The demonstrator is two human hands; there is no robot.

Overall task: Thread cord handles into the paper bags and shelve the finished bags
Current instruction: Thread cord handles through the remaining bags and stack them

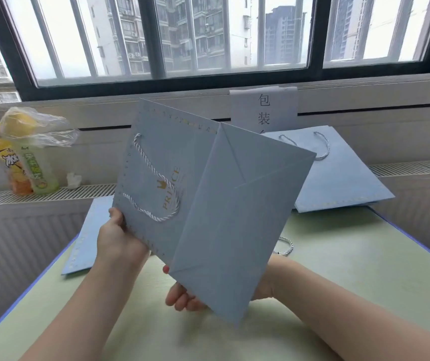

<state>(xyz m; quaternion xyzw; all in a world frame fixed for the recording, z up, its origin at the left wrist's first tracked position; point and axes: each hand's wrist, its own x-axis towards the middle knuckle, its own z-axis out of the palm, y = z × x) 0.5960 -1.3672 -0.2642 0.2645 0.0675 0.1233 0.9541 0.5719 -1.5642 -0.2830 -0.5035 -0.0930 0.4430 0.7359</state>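
Observation:
I hold a flat light-blue paper bag (pixel 234 217) tilted above the table, its folded bottom flap facing me. A white twisted cord handle (pixel 154 178) lies across its printed front beside a gold crown logo. My left hand (pixel 116 237) grips the bag's left edge near the opening. My right hand (pixel 182 298) grips the bag's lower corner from underneath, mostly hidden behind the paper. A stack of finished bags with cord handles (pixel 339 175) leans at the back right. A loose white cord (pixel 287 246) peeks out on the table behind the held bag.
The pale green table (pixel 365 269) has blue edges. Another flat blue bag (pixel 88 238) lies at the left under the held one. Drink bottles and a plastic bag (pixel 26 152) stand on the radiator ledge at left. A paper sign (pixel 263 108) leans against the window sill.

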